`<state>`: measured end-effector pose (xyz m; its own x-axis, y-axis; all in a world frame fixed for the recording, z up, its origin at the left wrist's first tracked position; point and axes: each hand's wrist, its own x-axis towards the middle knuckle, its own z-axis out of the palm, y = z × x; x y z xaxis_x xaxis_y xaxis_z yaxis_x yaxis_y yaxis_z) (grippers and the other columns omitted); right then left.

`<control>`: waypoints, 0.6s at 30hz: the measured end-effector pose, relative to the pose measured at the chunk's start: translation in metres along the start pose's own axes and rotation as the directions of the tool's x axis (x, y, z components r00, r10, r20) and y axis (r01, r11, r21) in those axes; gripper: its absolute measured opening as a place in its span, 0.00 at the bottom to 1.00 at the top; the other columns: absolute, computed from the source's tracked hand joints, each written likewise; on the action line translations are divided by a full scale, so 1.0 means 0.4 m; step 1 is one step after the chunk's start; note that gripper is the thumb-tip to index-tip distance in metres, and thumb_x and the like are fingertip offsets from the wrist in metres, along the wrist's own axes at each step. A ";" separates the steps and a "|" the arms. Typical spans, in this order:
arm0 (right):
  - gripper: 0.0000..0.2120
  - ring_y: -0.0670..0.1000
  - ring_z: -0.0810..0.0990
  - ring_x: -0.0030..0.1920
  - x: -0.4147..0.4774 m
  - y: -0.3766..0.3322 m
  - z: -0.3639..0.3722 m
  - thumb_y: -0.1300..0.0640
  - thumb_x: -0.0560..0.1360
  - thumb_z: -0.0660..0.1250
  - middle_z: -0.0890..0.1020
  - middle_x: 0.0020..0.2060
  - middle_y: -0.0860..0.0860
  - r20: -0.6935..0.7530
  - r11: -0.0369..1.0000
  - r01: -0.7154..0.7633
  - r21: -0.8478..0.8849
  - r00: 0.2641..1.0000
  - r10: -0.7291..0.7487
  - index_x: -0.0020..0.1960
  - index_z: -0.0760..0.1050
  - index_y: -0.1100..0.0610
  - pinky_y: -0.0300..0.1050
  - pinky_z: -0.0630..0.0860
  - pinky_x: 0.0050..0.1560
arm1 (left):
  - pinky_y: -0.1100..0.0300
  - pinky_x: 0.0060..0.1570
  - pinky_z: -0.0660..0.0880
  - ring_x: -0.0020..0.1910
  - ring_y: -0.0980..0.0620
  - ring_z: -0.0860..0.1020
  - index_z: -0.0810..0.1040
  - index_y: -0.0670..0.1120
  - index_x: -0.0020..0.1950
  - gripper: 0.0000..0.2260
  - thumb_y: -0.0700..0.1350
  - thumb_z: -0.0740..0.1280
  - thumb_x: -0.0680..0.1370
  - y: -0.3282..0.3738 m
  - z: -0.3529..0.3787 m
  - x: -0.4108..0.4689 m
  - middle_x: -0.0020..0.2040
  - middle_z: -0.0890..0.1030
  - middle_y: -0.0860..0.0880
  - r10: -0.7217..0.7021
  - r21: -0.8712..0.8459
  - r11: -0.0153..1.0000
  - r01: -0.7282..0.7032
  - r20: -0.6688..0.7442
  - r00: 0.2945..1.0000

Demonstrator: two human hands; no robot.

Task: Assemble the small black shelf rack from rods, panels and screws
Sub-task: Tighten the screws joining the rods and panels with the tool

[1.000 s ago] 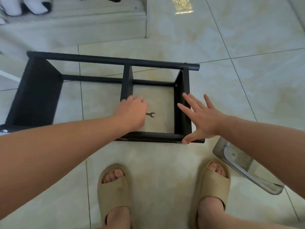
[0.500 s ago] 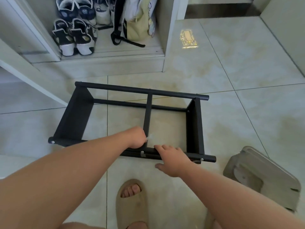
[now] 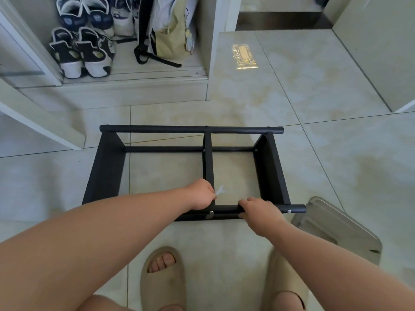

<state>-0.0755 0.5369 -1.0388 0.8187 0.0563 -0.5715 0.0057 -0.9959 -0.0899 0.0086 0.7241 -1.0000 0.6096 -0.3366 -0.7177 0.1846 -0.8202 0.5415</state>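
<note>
Rack: the small black shelf rack (image 3: 107, 167) lies on its side on the tiled floor (image 3: 314, 153), with rods and three panels already joined.
Left hand: the left hand (image 3: 198, 194) is curled closed, pinching a small pale wrench (image 3: 219, 190) that juts out just right of its fingertips, beside the middle panel (image 3: 207, 158).
Screw: a silver screw head (image 3: 211, 212) sits in the near rod (image 3: 294, 208) just below those fingers; this is probably the joint being tightened.
Right hand: the right hand (image 3: 258, 209) wraps its fingers (image 3: 246, 202) round the near rod, just right of the wrench.
Doing it well: seat the wrench squarely before turning, and brace the rod firmly so the frame cannot roll. The tool is blurred, so whether it is engaged cannot be told.
</note>
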 end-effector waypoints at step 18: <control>0.55 0.54 0.33 0.80 0.060 -0.001 -0.042 0.23 0.70 0.61 0.31 0.80 0.51 0.012 0.938 0.309 -0.158 0.950 -0.311 0.82 0.34 0.44 0.57 0.42 0.80 | 0.59 0.56 0.73 0.58 0.48 0.78 0.82 0.45 0.60 0.10 0.43 0.64 0.82 -0.045 -0.035 0.052 0.57 0.82 0.48 0.034 0.275 0.961 -0.037 0.014 0.999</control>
<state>-0.0463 0.5376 -1.0387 0.7694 0.3642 -0.5248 0.3491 -0.9277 -0.1319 0.0286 0.7384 -1.0185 0.6048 -0.3707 -0.7048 -0.0569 -0.9029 0.4261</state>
